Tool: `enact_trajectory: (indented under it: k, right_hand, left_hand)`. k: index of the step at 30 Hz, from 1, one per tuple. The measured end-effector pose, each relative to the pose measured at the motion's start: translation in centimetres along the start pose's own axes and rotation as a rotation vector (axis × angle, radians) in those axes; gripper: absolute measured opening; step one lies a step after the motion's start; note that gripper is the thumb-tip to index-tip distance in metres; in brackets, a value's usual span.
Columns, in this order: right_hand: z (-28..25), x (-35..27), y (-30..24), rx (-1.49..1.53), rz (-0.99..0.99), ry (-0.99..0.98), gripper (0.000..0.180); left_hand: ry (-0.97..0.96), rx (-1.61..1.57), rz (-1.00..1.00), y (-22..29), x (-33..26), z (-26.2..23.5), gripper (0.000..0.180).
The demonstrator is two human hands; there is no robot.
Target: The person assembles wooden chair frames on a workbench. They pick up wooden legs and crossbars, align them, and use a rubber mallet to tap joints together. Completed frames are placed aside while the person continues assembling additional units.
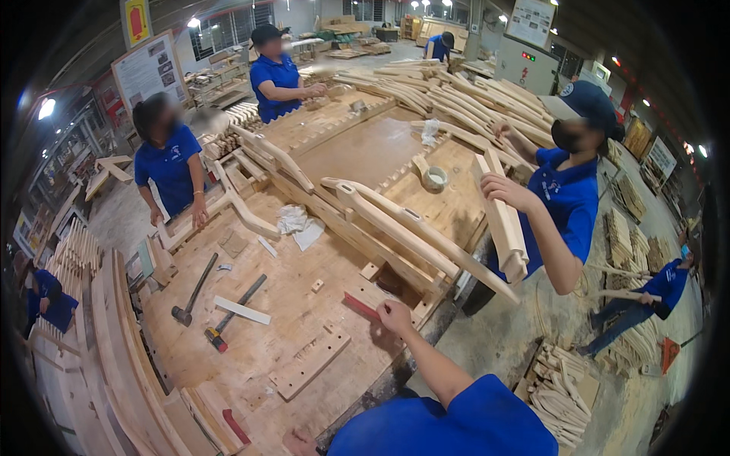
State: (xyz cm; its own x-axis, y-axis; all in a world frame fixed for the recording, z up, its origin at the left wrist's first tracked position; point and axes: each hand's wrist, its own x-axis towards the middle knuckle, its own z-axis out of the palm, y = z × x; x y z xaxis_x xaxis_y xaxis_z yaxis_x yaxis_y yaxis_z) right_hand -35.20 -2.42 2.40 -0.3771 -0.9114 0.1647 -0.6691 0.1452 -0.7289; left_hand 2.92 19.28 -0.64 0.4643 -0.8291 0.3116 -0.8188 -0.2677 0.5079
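Observation:
My right hand (396, 318) is closed on the near end of a flat red strip (360, 306) over the wooden bench. My left hand (300, 441) shows only in part at the lower edge, its fingers too unclear to read. Between the hands lies a wooden board with drilled holes (310, 365). A small wood block (317, 286) sits beyond the red strip. Farther left are a black-headed hammer (182, 313), a second hammer with a red tip (237, 310) and a white flat strip (242, 310) lying across its handle.
Long curved wooden rails (411, 228) lie along a raised bench divider. A co-worker at right holds wooden pieces (503, 216); another at left touches a wooden frame (199, 216). White crumpled cloth (301, 226), a glue cup (434, 179) and another red strip (236, 425) lie around.

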Motion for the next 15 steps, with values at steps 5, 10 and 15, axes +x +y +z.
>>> enact_trajectory:
  k: [5, 10, 15]
  right_hand:
    - [-0.1, -0.6, -0.6, 0.146, 0.011, 0.027, 0.02]
    - [-0.3, -0.6, -1.1, 0.162, -0.001, 0.063, 0.02]
    - [-0.1, -0.6, -1.4, 0.11, -0.005, 0.045, 0.021]
  left_hand:
    - [-0.243, -0.022, -0.08, 1.3, 0.1, -0.1, 0.016]
    - [-0.199, -0.018, -0.051, 2.3, 1.0, 0.1, 0.017]
    - [-0.313, -0.037, -0.06, 1.4, 2.5, -0.4, 0.021]
